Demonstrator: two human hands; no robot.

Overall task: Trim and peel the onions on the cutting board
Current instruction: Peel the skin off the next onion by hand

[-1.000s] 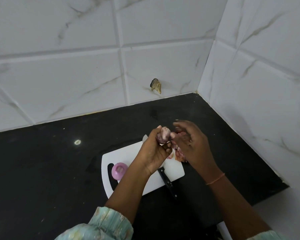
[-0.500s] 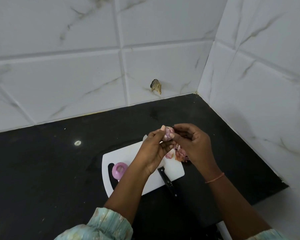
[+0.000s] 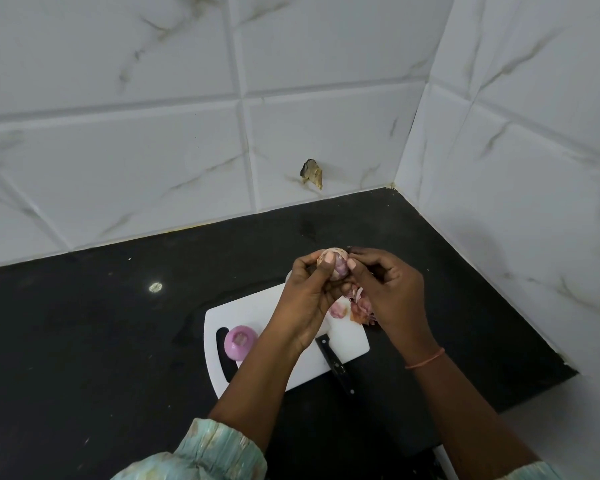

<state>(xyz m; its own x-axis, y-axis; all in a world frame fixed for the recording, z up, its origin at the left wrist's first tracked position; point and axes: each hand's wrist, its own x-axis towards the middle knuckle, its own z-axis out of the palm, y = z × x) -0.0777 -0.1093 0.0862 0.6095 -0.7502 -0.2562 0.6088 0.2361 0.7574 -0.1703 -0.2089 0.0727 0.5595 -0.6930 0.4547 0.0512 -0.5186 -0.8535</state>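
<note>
— So where is the small pinkish half-skinned onion (image 3: 334,264)?
— Up off the white plastic cutting board (image 3: 257,308), gripped between both hands. The left hand (image 3: 309,299) curls round it from below; the right hand (image 3: 390,289) pinches its top edge with thumb and fingertips.
— And the rest?
— A peeled purple onion (image 3: 239,342) sits on the board's left end, papery skins (image 3: 359,311) lie under the right hand, and a black-handled knife (image 3: 335,363) crosses the near edge.
</note>
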